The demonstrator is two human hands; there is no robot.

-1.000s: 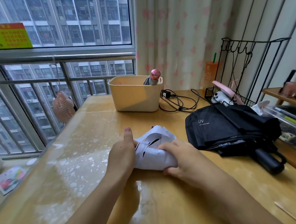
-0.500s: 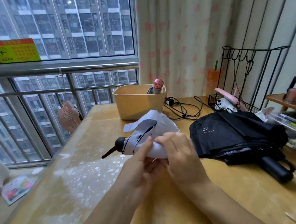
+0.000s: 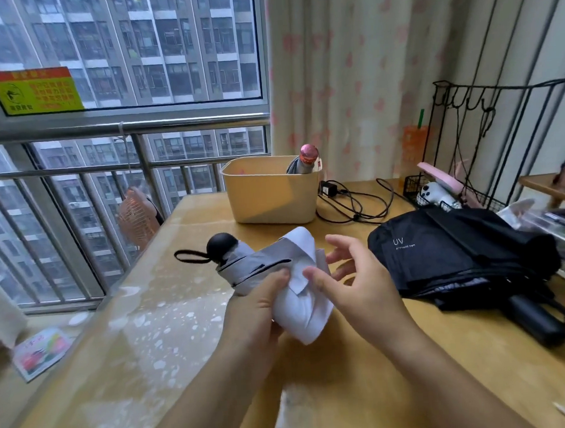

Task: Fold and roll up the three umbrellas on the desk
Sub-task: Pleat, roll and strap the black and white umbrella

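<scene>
Where the wooden desk (image 3: 365, 389) meets the window railing, its left half shows pale blotches under a glossy cover. A black umbrella (image 3: 457, 257) lies on the right part of the desk, collapsed but with its canopy loose and unrolled, white "UV" lettering facing up, and its dark handle pointing toward the near right edge. A black wire rack (image 3: 487, 144) stands behind it against the curtain. A beige basket (image 3: 270, 194) sits at the far middle of the desk, just left of a coiled black cable (image 3: 356, 206).

A white-and-grey umbrella (image 3: 299, 311) is held above the desk, near centre, clear of the surface. Its round black handle (image 3: 221, 246) points left and away, with the wrist loop (image 3: 190, 256) hanging off it. The canopy is partly gathered; a fold stands loose at the top.

The left hand (image 3: 260, 310) grasps this umbrella from below, fingers wrapped round the bundled fabric. The right hand (image 3: 360, 285) is released, fingers spread and straight, with only the thumb tip against the white fabric.

A third umbrella (image 3: 304, 163), grey with a pink cap, stands upright in the right end of the basket.
</scene>
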